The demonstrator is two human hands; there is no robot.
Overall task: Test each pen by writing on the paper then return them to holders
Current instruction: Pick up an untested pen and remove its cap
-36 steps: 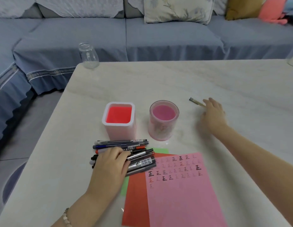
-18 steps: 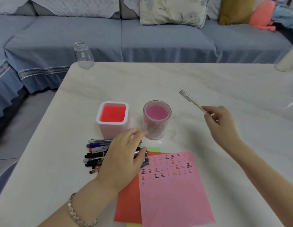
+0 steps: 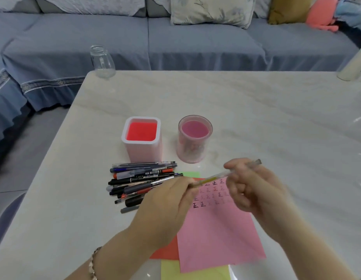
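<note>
Both hands hold one clear yellow-ink pen above the pink paper. My right hand grips its upper barrel. My left hand pinches its lower end over the rows of written characters. A pile of several pens lies on the table left of the paper. Behind the pile stand two holders with no pens in them: a square pink one and a round clear pink one.
Red, green and yellow sheets lie under the pink paper. An empty glass jar stands at the table's far left corner. A pale cylinder leans at the far right edge. A blue sofa runs behind the marble table.
My right hand carried the yellow pen from the table's right side to above the paper. My left hand left the pen pile and took hold of the pen's lower end.
</note>
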